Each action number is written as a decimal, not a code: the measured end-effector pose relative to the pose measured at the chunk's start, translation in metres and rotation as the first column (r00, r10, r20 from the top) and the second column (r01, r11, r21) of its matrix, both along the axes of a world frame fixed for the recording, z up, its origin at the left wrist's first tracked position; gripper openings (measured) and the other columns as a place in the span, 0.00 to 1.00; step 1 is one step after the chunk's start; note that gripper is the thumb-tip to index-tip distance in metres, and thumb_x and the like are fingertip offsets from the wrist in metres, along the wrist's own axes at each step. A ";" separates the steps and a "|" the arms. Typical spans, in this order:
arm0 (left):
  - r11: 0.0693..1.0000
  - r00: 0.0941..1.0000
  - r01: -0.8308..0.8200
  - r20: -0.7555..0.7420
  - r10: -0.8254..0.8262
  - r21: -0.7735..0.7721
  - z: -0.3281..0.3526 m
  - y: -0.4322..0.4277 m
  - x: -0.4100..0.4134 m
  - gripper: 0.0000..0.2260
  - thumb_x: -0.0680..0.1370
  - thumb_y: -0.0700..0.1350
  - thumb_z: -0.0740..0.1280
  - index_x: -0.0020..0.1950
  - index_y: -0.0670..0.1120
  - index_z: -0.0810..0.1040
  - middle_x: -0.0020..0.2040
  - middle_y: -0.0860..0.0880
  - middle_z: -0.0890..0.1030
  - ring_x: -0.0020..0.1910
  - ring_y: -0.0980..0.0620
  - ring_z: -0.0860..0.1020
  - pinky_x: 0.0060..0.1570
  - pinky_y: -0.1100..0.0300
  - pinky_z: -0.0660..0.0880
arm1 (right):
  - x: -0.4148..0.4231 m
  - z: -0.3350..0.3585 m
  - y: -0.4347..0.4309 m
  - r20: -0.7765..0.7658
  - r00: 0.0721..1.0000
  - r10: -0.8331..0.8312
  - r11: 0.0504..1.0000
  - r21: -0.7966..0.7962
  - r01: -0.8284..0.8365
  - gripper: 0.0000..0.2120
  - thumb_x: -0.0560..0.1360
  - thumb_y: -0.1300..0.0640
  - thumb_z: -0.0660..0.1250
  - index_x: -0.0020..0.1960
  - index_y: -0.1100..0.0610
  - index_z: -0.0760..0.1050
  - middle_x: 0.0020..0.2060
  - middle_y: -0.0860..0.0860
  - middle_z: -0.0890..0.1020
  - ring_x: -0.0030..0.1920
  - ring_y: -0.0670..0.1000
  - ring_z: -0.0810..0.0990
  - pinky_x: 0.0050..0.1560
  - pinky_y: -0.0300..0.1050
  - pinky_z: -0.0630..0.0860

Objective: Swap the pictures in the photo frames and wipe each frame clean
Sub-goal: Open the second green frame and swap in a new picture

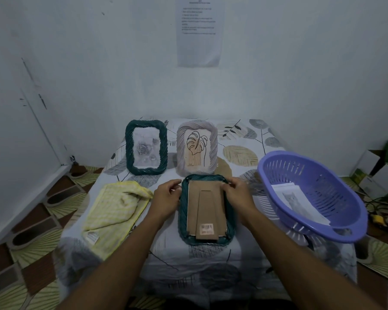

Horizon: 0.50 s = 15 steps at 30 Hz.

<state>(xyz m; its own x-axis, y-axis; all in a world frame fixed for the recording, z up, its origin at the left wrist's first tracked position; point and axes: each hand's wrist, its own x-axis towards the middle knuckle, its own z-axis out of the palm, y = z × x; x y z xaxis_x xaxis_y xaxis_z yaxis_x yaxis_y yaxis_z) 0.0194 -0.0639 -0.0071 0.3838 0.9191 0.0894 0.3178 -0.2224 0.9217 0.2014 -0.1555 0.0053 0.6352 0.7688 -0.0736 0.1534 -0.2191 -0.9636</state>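
Observation:
A dark green frame (184, 220) lies face down at the table's middle, its brown backing board (205, 211) with a stand and barcode label facing up. My left hand (167, 196) rests against the frame's upper left edge. Fingers of my right hand (238, 193) pinch at the upper right corner of the backing. Behind stand two upright frames: a dark green one (146, 147) with a grey rose picture and a pale grey one (197, 148) with a leaf drawing. A yellow cloth (113, 211) lies crumpled at the left.
A purple plastic basket (311, 193) at the right holds loose pictures (298, 202), one showing a cat. The table wears a leaf-patterned cover (240, 153). A printed sheet (199, 32) hangs on the wall. Cardboard boxes (376, 166) sit on the floor at far right.

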 end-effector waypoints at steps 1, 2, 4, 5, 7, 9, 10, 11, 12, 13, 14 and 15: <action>1.000 1.000 -0.002 -0.017 0.002 0.020 -0.001 -0.001 0.000 0.12 0.79 0.39 0.63 0.61 0.42 0.78 0.50 0.45 0.82 0.48 0.47 0.80 0.49 0.51 0.79 | 0.000 -0.002 -0.003 0.075 0.997 0.034 0.999 -0.032 -0.031 0.17 0.79 0.59 0.62 0.67 0.53 0.75 0.56 0.49 0.81 0.53 0.49 0.78 0.53 0.44 0.75; 0.998 0.999 0.005 -0.047 -0.002 0.061 -0.002 -0.003 0.000 0.11 0.78 0.39 0.64 0.60 0.41 0.79 0.50 0.46 0.82 0.47 0.48 0.80 0.50 0.52 0.78 | 0.000 -0.003 -0.006 0.157 0.985 0.066 0.996 -0.070 -0.056 0.19 0.79 0.60 0.62 0.69 0.53 0.73 0.56 0.50 0.81 0.50 0.49 0.78 0.50 0.42 0.74; 0.983 0.990 0.024 -0.143 0.002 0.180 -0.003 -0.006 0.000 0.11 0.77 0.40 0.65 0.58 0.41 0.80 0.48 0.50 0.81 0.44 0.51 0.79 0.49 0.59 0.75 | 0.001 -0.005 -0.007 0.301 0.945 0.128 0.985 -0.152 -0.085 0.21 0.79 0.60 0.62 0.72 0.58 0.70 0.56 0.55 0.81 0.49 0.53 0.79 0.48 0.41 0.71; 0.971 0.980 0.036 -0.197 0.012 0.236 -0.003 -0.008 0.000 0.10 0.77 0.41 0.65 0.55 0.40 0.81 0.47 0.49 0.81 0.43 0.51 0.78 0.46 0.61 0.73 | 0.001 -0.005 -0.007 0.352 0.922 0.158 0.977 -0.194 -0.093 0.21 0.79 0.60 0.62 0.72 0.60 0.68 0.60 0.57 0.79 0.54 0.55 0.79 0.51 0.40 0.71; 0.946 0.950 0.081 -0.313 0.023 0.315 -0.005 -0.010 -0.002 0.09 0.76 0.44 0.65 0.48 0.39 0.81 0.44 0.45 0.83 0.40 0.48 0.78 0.43 0.56 0.73 | 0.002 -0.006 -0.007 0.421 0.880 0.222 0.959 -0.257 -0.119 0.22 0.79 0.58 0.63 0.72 0.61 0.67 0.67 0.58 0.74 0.64 0.58 0.75 0.59 0.42 0.70; 0.923 0.926 0.125 -0.377 0.024 0.365 -0.007 -0.011 -0.005 0.08 0.75 0.45 0.66 0.43 0.40 0.78 0.40 0.43 0.82 0.39 0.46 0.77 0.39 0.54 0.71 | 0.002 -0.006 -0.009 0.436 0.863 0.256 0.949 -0.283 -0.138 0.24 0.78 0.57 0.64 0.74 0.59 0.66 0.69 0.57 0.73 0.67 0.58 0.73 0.65 0.46 0.69; 0.911 0.926 0.140 -0.378 0.019 0.388 -0.008 -0.013 -0.007 0.07 0.75 0.44 0.66 0.42 0.41 0.77 0.40 0.43 0.81 0.39 0.46 0.76 0.36 0.55 0.68 | 0.002 -0.006 -0.012 0.436 0.861 0.263 0.948 -0.281 -0.147 0.25 0.78 0.57 0.64 0.74 0.57 0.66 0.69 0.57 0.73 0.66 0.58 0.73 0.65 0.47 0.69; 0.902 0.928 0.151 -0.372 0.011 0.404 -0.010 -0.014 -0.010 0.06 0.75 0.44 0.66 0.42 0.42 0.77 0.40 0.44 0.80 0.39 0.46 0.76 0.35 0.57 0.65 | 0.001 -0.004 -0.016 0.441 0.857 0.267 0.949 -0.274 -0.155 0.25 0.78 0.58 0.64 0.74 0.56 0.66 0.68 0.57 0.74 0.66 0.58 0.74 0.65 0.48 0.70; 0.897 0.933 0.155 -0.360 0.005 0.415 -0.011 -0.017 -0.012 0.05 0.75 0.44 0.66 0.44 0.43 0.77 0.41 0.45 0.80 0.40 0.47 0.76 0.35 0.58 0.64 | 0.000 -0.004 -0.021 0.447 0.853 0.270 0.950 -0.267 -0.161 0.25 0.78 0.58 0.64 0.73 0.56 0.66 0.67 0.57 0.75 0.65 0.57 0.75 0.64 0.47 0.71; 0.897 0.939 0.156 -0.344 -0.005 0.414 -0.011 -0.019 -0.015 0.06 0.75 0.45 0.66 0.48 0.44 0.79 0.44 0.46 0.81 0.41 0.48 0.76 0.37 0.59 0.65 | -0.001 -0.003 -0.027 0.457 0.847 0.273 0.952 -0.258 -0.168 0.24 0.77 0.58 0.65 0.73 0.55 0.67 0.66 0.57 0.76 0.64 0.57 0.76 0.62 0.45 0.71; 0.903 0.943 0.163 -0.333 -0.024 0.398 -0.012 -0.023 -0.018 0.09 0.75 0.46 0.67 0.53 0.45 0.80 0.47 0.46 0.82 0.43 0.48 0.77 0.39 0.60 0.67 | -0.002 -0.004 -0.034 0.467 0.840 0.278 0.952 -0.248 -0.177 0.24 0.77 0.59 0.66 0.72 0.55 0.68 0.65 0.57 0.76 0.63 0.56 0.76 0.60 0.43 0.71; 0.908 0.942 0.173 -0.333 -0.040 0.380 -0.016 -0.027 -0.022 0.13 0.75 0.49 0.67 0.57 0.45 0.79 0.51 0.47 0.82 0.47 0.48 0.78 0.42 0.60 0.69 | -0.003 -0.005 -0.041 0.482 0.828 0.285 0.952 -0.242 -0.188 0.23 0.76 0.59 0.66 0.71 0.55 0.69 0.65 0.57 0.76 0.62 0.55 0.77 0.58 0.42 0.70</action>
<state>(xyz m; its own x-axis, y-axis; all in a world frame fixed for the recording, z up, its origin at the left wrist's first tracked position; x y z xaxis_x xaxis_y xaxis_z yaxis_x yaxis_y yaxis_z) -0.0024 -0.0906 -0.0227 0.5466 0.7822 0.2991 0.5252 -0.5984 0.6050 0.1984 -0.1962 0.0005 0.4209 0.9052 0.0584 0.6767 -0.2705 -0.6847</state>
